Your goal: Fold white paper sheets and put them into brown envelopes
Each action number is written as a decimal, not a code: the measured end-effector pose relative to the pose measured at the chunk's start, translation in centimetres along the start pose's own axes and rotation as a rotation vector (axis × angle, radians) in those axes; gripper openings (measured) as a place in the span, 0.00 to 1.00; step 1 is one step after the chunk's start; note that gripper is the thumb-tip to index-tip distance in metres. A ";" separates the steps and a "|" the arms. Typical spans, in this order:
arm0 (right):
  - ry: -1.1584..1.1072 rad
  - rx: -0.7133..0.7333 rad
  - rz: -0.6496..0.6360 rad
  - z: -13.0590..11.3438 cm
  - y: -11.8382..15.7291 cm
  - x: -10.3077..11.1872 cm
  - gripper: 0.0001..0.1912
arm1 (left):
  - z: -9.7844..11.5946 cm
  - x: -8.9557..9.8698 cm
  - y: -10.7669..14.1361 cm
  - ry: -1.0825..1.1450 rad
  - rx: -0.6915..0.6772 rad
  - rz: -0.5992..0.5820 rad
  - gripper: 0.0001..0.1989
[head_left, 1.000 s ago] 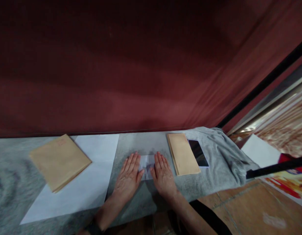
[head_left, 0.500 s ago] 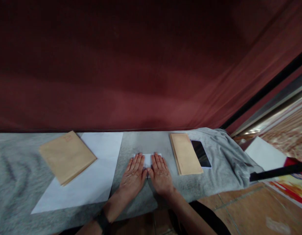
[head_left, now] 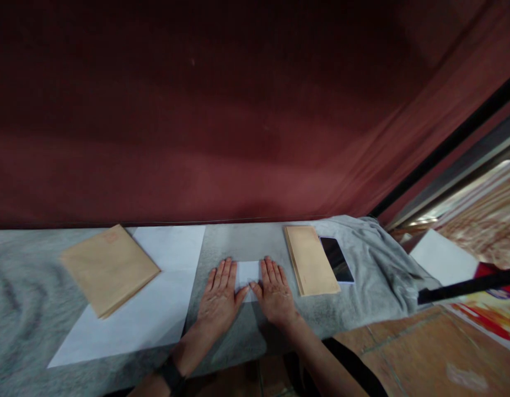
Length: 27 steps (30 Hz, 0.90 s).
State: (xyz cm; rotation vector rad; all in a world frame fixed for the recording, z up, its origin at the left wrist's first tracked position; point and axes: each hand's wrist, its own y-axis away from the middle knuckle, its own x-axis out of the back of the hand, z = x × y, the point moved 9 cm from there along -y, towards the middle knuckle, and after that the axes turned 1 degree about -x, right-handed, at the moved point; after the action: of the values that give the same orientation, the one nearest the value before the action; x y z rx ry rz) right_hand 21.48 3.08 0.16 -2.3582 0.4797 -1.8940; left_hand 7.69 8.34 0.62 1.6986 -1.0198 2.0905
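A small folded white paper [head_left: 248,274] lies flat on the grey cloth in front of me. My left hand [head_left: 218,295] rests flat along its left side, fingers stretched forward, thumb pointing inward over the paper. On the opposite side my right hand [head_left: 276,295] lies flat too, its thumb almost meeting the left one at the paper's near part. Both palms face down and neither hand grips anything. The paper's side edges are hidden under the fingers.
Left, a stack of brown envelopes [head_left: 112,270] lies on large white paper sheets [head_left: 172,281]. Right, more brown envelopes [head_left: 311,259] sit beside a dark-screened phone [head_left: 337,260]. Grey cloth [head_left: 374,264] covers the surface, with a dark red curtain [head_left: 238,138] behind it.
My hands have slid apart a little, the left one outward to the left, so more of the white paper shows between them. The view has shifted slightly.
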 end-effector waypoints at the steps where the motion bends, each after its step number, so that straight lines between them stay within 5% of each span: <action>1: 0.005 -0.006 -0.004 0.2 0.0 0.0 0.35 | 0.0 -0.1 0.0 -0.005 0.002 -0.002 0.36; 10: 0.013 -0.108 0.081 1.0 0.0 1.2 0.29 | -0.2 -0.3 -0.1 -0.024 0.053 -0.040 0.38; 19: -0.145 0.101 -0.009 -4.6 0.7 0.3 0.28 | -0.4 -0.5 0.4 -0.041 0.027 -0.033 0.31; 27: -0.008 0.045 0.063 -3.1 1.4 0.6 0.31 | -1.1 -0.4 0.9 -0.062 0.088 -0.070 0.34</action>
State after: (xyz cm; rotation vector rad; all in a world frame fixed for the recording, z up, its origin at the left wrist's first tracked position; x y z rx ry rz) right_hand 18.33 2.03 1.14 -2.2932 0.4990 -1.8484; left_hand 6.48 8.48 -0.19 1.8249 -0.8839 2.0786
